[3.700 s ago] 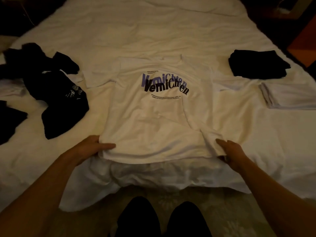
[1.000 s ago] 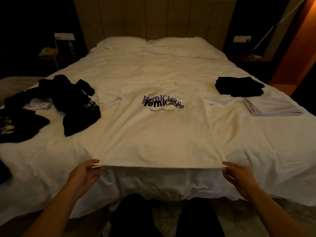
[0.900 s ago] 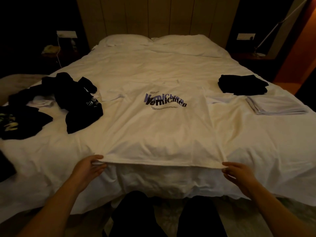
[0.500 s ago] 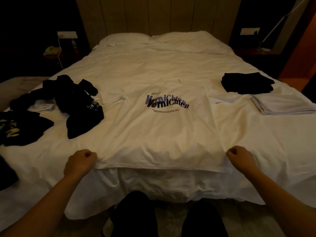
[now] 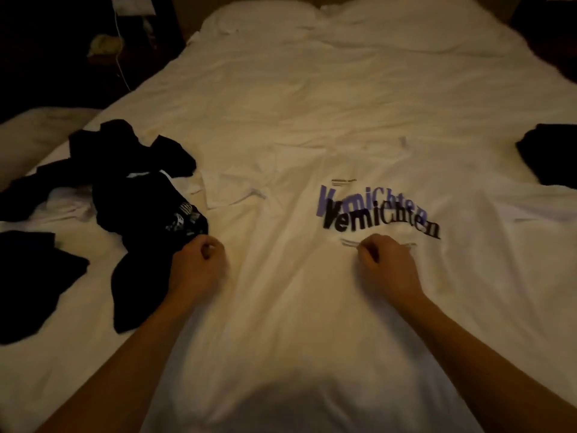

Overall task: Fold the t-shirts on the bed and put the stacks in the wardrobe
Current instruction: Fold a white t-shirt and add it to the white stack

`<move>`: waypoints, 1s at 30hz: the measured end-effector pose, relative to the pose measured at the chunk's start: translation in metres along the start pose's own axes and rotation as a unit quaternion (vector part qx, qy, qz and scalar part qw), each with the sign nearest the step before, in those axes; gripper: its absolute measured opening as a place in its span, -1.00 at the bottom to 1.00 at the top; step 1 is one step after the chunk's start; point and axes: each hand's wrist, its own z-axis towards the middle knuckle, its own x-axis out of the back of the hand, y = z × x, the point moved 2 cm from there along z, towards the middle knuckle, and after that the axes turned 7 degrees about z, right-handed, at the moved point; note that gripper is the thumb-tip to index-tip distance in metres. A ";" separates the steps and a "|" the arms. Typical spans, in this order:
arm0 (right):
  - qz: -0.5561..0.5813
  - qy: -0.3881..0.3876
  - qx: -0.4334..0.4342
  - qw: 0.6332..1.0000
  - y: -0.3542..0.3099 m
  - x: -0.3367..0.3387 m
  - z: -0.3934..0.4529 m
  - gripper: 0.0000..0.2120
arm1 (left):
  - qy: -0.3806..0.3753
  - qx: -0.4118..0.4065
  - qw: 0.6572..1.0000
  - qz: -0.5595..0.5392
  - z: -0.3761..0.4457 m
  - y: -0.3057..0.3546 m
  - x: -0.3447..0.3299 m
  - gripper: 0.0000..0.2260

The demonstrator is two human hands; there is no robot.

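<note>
- Both hands now up by the print, off the hem corners held half a second ago; view closer and lower.
- Left hand (image 5: 199,260) curled, at the left edge of the white shirt (image 5: 281,307); whether cloth is pinched cannot be told.
- Right hand (image 5: 387,264) curled just below the print (image 5: 377,214); grip likewise unclear.
- White shirt spread flat on the bed (image 5: 312,89), print up.
- Loose black shirts (image 5: 140,207) left of the white shirt, touching the left hand.
- Black stack (image 5: 549,157) far right of the white shirt.
</note>
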 end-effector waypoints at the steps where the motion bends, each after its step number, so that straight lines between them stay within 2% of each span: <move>1: 0.013 -0.009 -0.004 1.000 -0.013 -0.013 0.015 -0.86 | -0.017 0.015 0.999 -0.022 0.017 0.002 -0.001 -0.94; 6: 0.022 -0.113 -0.047 0.992 -0.076 -0.069 0.070 -0.85 | -0.118 0.114 0.980 -0.112 0.090 0.014 0.011 -0.86; 9: 0.047 -0.151 -0.079 0.984 -0.112 -0.089 0.095 -0.83 | -0.136 0.166 0.970 -0.112 0.140 0.019 0.018 -0.75; 12: 0.097 -0.196 -0.106 0.970 -0.141 -0.117 0.110 -0.82 | -0.147 0.210 0.966 -0.040 0.183 0.028 0.012 -0.56; 14: 0.156 -0.211 -0.164 0.951 -0.157 -0.141 0.114 -0.85 | -0.147 0.226 0.963 0.018 0.204 0.034 0.006 -0.45; 16: 0.272 -0.196 -0.276 0.901 -0.172 -0.164 0.114 -0.83 | -0.162 0.255 0.953 -0.002 0.224 0.034 -0.002 -0.38; 17: 0.341 -0.176 -0.348 0.855 -0.180 -0.174 0.113 -0.79 | -0.173 0.277 0.944 -0.037 0.234 0.031 -0.006 -0.36; 19: 0.452 -0.135 -0.477 0.742 -0.193 -0.194 0.113 -0.71 | -0.178 0.320 0.922 -0.122 0.251 0.023 -0.011 -0.38; 20: 0.483 -0.116 -0.516 0.698 -0.197 -0.203 0.115 -0.68 | -0.186 0.328 0.914 -0.151 0.258 0.019 -0.014 -0.45; 21: 0.499 -0.097 -0.539 0.671 -0.199 -0.212 0.117 -0.67 | -0.202 0.333 0.904 -0.175 0.263 0.018 -0.016 -0.53; 25: 0.519 -0.014 -0.583 0.625 -0.221 -0.236 0.136 -0.75 | -0.240 0.345 0.876 -0.238 0.288 0.021 -0.015 -0.63; 27: 0.514 -0.014 -0.592 0.620 -0.236 -0.242 0.142 -0.76 | -0.220 0.306 0.895 -0.237 0.303 0.029 -0.006 -0.68; 30: 0.558 -0.033 -0.586 0.587 -0.259 -0.242 0.148 -0.77 | -0.141 0.255 0.927 -0.236 0.325 0.047 0.008 -0.74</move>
